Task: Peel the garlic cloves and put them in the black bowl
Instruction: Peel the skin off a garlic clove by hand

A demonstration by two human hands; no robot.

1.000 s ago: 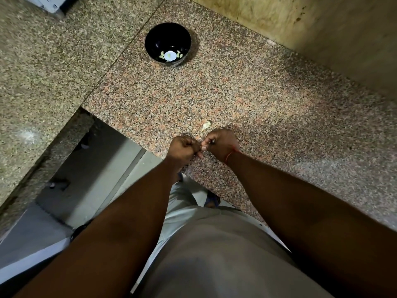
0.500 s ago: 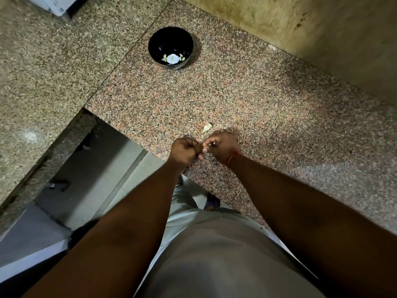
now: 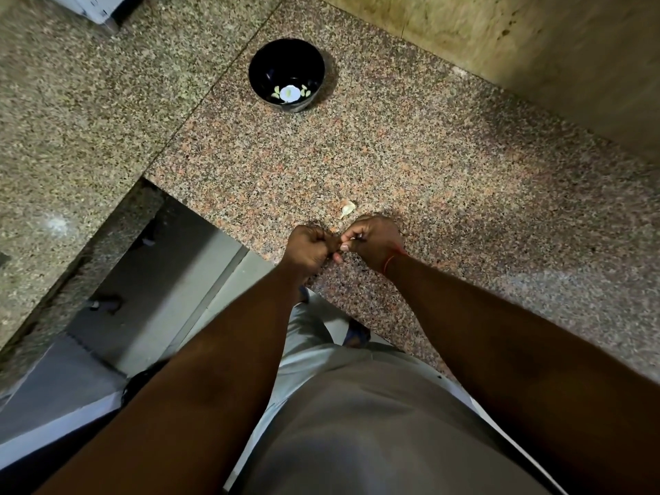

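My left hand (image 3: 310, 247) and my right hand (image 3: 371, 241) meet just above the near edge of the speckled granite counter (image 3: 446, 180). Both have curled fingers and pinch a small garlic clove between them; the clove is almost wholly hidden by the fingertips. A pale garlic clove or piece of peel (image 3: 347, 209) lies on the counter just beyond my right hand. The black bowl (image 3: 286, 75) stands far back on the counter; a white flower design shows on its inside bottom.
A second granite slab (image 3: 71, 112) runs along the left, with a white object (image 3: 89, 5) at its far corner. A beige wall (image 3: 535, 48) bounds the counter at the back right. Below the counter edge on the left is the floor (image 3: 150, 298).
Both hands stay together at the counter edge, shifting only slightly as the fingers work on the clove. The view has tilted a little, so the bowl sits lower in the frame.
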